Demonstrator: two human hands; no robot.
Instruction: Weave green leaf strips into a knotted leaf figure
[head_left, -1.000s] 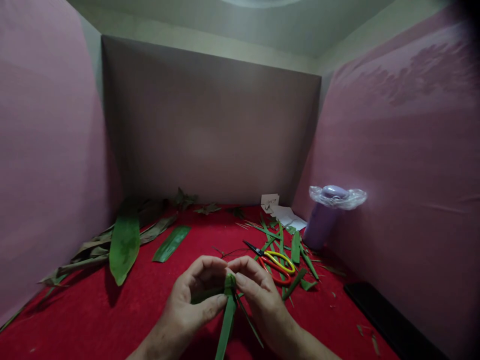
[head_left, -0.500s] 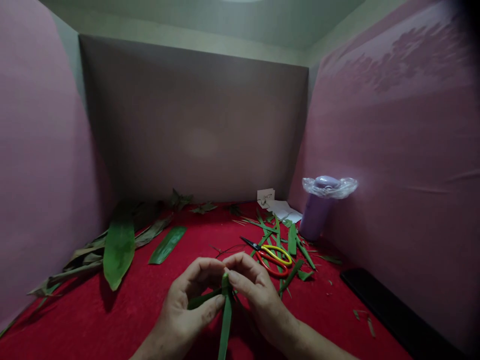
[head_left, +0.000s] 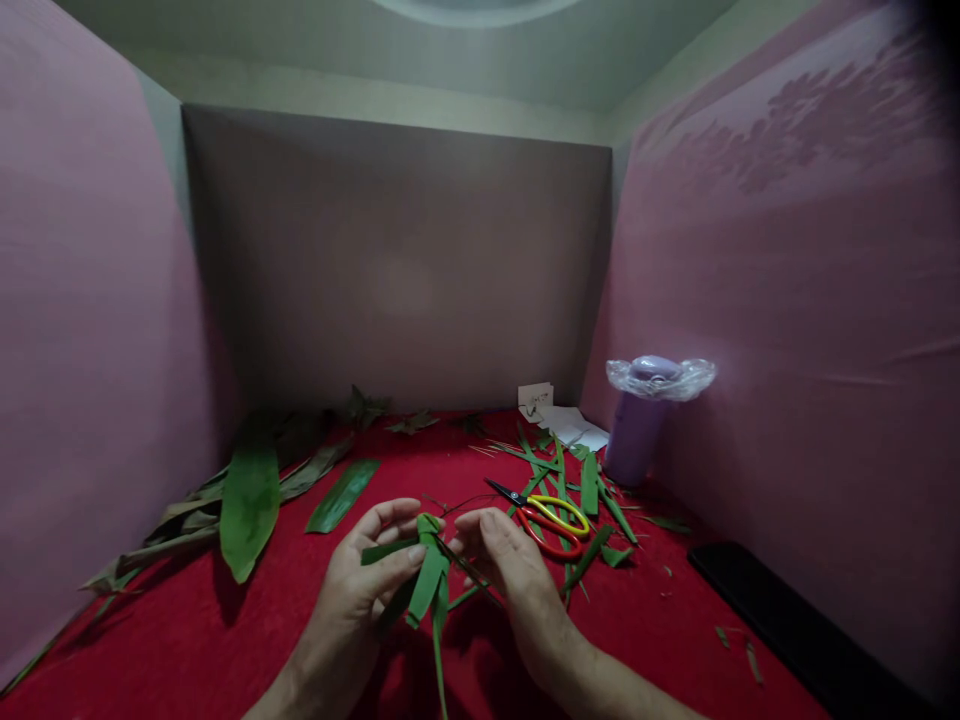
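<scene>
My left hand (head_left: 349,590) pinches a folded green leaf figure (head_left: 429,560) between thumb and fingers. The figure has a knotted top, with several flat leaf strips hanging down and one sticking out to the left. From the knot a thin dark strand (head_left: 469,570) slants down to the right, passing by my right hand. My right hand (head_left: 517,580) is just right of the figure, its fingers loosely curled and the thumb apart from them; no firm grip shows. Behind it lie scissors (head_left: 551,522) with one yellow and one red handle.
Cut leaf strips (head_left: 590,485) litter the red cloth (head_left: 285,640) around the scissors. At left are a broad green leaf (head_left: 250,500), dry leaves (head_left: 161,545) and a cut leaf piece (head_left: 343,495). A purple bottle (head_left: 634,440), white papers (head_left: 574,425) and a black flat object (head_left: 780,610) stand or lie at right.
My right hand has drawn away from the leaf figure's top. The figure has shifted slightly left and turned in my left hand, showing more of its hanging strips. The view has tilted up slightly.
</scene>
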